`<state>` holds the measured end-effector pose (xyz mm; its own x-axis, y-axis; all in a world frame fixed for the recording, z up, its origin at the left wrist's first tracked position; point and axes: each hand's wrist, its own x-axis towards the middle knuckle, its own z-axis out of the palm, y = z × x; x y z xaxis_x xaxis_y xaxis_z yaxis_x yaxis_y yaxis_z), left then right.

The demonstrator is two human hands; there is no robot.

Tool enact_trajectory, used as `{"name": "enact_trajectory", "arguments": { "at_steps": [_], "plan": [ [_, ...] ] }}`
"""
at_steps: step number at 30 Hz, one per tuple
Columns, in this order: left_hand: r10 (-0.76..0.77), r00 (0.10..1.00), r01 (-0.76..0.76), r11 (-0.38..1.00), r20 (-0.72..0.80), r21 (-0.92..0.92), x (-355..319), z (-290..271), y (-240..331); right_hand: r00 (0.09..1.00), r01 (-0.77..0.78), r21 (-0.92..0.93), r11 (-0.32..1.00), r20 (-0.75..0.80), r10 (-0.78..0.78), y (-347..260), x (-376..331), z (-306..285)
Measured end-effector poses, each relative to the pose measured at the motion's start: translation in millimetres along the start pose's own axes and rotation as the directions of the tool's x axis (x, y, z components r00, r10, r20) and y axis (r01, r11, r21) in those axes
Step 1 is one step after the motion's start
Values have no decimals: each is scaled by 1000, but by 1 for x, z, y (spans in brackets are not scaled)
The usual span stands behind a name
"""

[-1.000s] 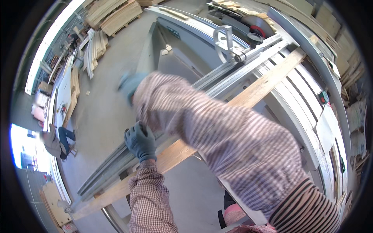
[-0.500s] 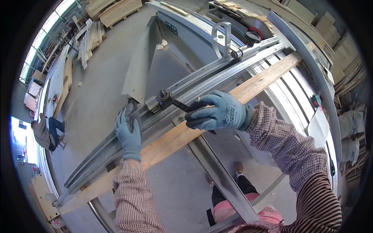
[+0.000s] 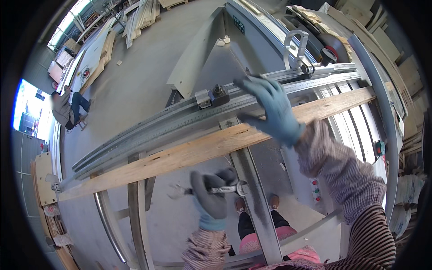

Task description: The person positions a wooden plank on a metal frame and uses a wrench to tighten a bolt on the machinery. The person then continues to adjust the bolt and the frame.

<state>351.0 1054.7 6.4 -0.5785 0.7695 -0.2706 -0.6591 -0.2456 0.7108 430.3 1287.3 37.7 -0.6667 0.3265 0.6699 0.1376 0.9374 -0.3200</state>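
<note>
A long wooden plank (image 3: 189, 153) lies on the sliding table of a panel saw, against a long grey aluminium fence rail (image 3: 171, 121). My left hand (image 3: 211, 193), in a dark grey glove, is below the plank and grips a metal wrench (image 3: 216, 190) held level. My right hand (image 3: 272, 108), in a light blue glove, hovers with fingers spread over the plank and the rail. A black clamp knob (image 3: 219, 91) sits on the rail just left of that hand.
The saw's grey table frame (image 3: 252, 198) runs under the plank toward my feet. A blade guard and handle (image 3: 297, 45) stand at the far end. Stacked boards (image 3: 139, 15) lie on the floor at upper left. Another person (image 3: 67, 105) sits far left.
My left hand has dropped from the rail to below the plank and now holds the wrench. My right hand has let go of the tool and opened over the rail.
</note>
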Motion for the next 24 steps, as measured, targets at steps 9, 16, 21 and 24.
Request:
{"name": "enact_trajectory", "arguments": {
  "at_steps": [9, 16, 21, 24],
  "plan": [
    [165, 846, -514, 1, 507, 858, -30, 33, -106, 886, -256, 71, 964, 417, 205, 33, 56, 71],
    [114, 883, -419, -244, 455, 875, -32, 32, -113, 892, -104, 63, 993, 448, 65, 61, 57, 41],
    [100, 918, -344, -286, 385, 894, -35, 22, -117, 929, -51, -10, 999, 366, 51, 131, 25, 0],
    [91, 924, -330, -299, 371, 895, -35, 27, -117, 888, -66, -90, 994, 449, 100, 139, 25, -31]
  ]
}}
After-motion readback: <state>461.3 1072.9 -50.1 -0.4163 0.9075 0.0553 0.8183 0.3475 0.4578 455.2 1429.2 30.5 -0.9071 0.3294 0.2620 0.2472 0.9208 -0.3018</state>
